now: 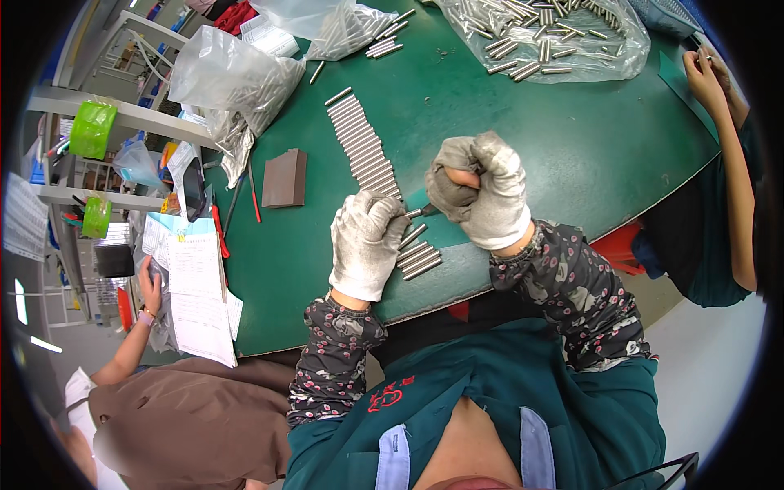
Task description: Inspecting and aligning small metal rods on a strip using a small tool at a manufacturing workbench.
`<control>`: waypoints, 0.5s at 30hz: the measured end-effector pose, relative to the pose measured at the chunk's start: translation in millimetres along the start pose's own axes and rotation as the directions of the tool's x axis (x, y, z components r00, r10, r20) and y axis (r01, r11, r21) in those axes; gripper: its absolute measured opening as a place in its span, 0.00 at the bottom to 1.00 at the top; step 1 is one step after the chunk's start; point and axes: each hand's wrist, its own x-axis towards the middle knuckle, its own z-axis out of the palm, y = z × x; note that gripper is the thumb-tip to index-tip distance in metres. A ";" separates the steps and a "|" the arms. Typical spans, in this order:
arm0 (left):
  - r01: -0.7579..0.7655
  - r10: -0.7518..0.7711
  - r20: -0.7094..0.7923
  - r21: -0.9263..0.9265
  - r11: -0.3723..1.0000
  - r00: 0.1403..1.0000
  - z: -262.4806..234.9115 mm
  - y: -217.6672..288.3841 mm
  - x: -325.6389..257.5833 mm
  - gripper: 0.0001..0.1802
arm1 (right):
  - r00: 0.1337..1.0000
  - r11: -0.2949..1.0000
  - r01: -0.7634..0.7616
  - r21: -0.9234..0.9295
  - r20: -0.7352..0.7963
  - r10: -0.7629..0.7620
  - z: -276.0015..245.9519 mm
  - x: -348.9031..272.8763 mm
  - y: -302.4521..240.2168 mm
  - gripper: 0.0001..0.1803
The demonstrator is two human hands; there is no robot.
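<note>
Both hands wear whitish, grey-stained gloves. My left hand point(365, 245) is closed at the near end of a long row of metal pins point(359, 143); its fingers grip one metal pin point(414, 213), whose end sticks out to the right. Just to the right, my right hand point(482, 189) is curled into a fist, a bare thumb showing through the glove. A dark tip point(429, 210) shows between that fist and the pin's end; what the fist holds is mostly hidden. Several loose pins point(420, 260) lie side by side below, right of my left hand.
A brown block point(284, 178) sits on the green table point(318, 278), left of the row. Plastic bags of pins point(237, 77) stand at the far left; an open bag point(612, 61) spreads at the far right. Papers point(196, 294) lie left. Co-workers sit on both sides.
</note>
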 end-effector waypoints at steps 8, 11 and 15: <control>0.003 -0.003 0.006 0.001 1.000 1.000 -0.9 0.0 -0.1 0.10 | 1.000 1.000 -0.008 -0.024 0.003 0.008 -0.3 0.2 -0.2 0.25; 0.002 -0.002 0.005 -0.001 1.000 1.000 0.6 0.6 0.1 0.10 | 1.000 1.000 -0.012 -0.010 -0.007 0.012 -1.1 -0.3 -0.3 0.25; 0.003 -0.003 0.012 -0.006 1.000 1.000 0.1 1.1 0.4 0.10 | 1.000 1.000 0.000 -0.015 -0.015 0.000 -0.8 -0.4 -1.0 0.25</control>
